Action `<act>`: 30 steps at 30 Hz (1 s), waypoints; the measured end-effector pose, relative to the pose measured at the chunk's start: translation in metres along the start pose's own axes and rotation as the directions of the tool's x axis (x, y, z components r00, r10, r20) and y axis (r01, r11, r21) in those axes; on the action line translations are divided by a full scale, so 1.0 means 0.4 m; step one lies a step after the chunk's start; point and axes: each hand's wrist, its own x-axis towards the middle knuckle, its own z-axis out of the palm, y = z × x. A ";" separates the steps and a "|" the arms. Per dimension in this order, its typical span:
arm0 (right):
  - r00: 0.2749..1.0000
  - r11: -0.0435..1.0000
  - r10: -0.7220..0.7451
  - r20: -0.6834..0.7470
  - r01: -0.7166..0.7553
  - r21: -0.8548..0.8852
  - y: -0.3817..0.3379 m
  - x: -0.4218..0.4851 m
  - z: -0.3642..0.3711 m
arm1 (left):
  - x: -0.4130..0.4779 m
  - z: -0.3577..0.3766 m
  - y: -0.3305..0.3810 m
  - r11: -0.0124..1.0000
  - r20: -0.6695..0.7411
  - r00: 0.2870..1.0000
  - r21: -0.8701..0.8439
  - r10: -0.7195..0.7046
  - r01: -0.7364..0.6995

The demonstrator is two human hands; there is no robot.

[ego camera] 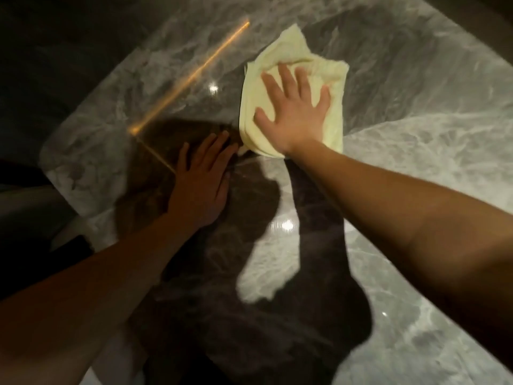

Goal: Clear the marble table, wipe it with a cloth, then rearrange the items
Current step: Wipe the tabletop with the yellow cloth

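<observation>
A pale yellow cloth [330, 79] lies crumpled on the glossy grey marble table [416, 140], towards the far middle. My right hand [294, 112] presses flat on the cloth with fingers spread, palm down. To its left, my left hand [202, 179] rests flat on the bare marble with fingers together, in the shadow of my body, its fingertips close to the cloth's near corner. No other items show on the tabletop.
The table's left edge and rounded corner [52, 162] border a dark floor area. A thin orange light streak [191, 76] reflects on the marble at the far left. My shadow covers the near middle of the table.
</observation>
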 end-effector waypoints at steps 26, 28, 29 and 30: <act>0.955 0.959 0.275 0.109 -0.281 0.044 -0.162 -0.903 0.067 | 0.019 -0.048 0.264 0.872 0.135 0.868 -0.190 0.479 -0.451; 0.944 0.948 0.312 0.110 -0.317 0.027 -0.200 -0.982 0.082 | 0.015 -0.029 0.302 0.842 0.212 0.816 -0.176 0.538 -0.510; 0.939 0.945 0.324 0.115 -0.327 0.011 -0.212 -1.008 0.087 | 0.014 -0.019 0.313 0.828 0.245 0.791 -0.170 0.561 -0.535; 0.935 0.942 0.334 0.120 -0.336 0.000 -0.221 -1.023 0.091 | 0.017 -0.012 0.319 0.816 0.260 0.773 -0.171 0.578 -0.552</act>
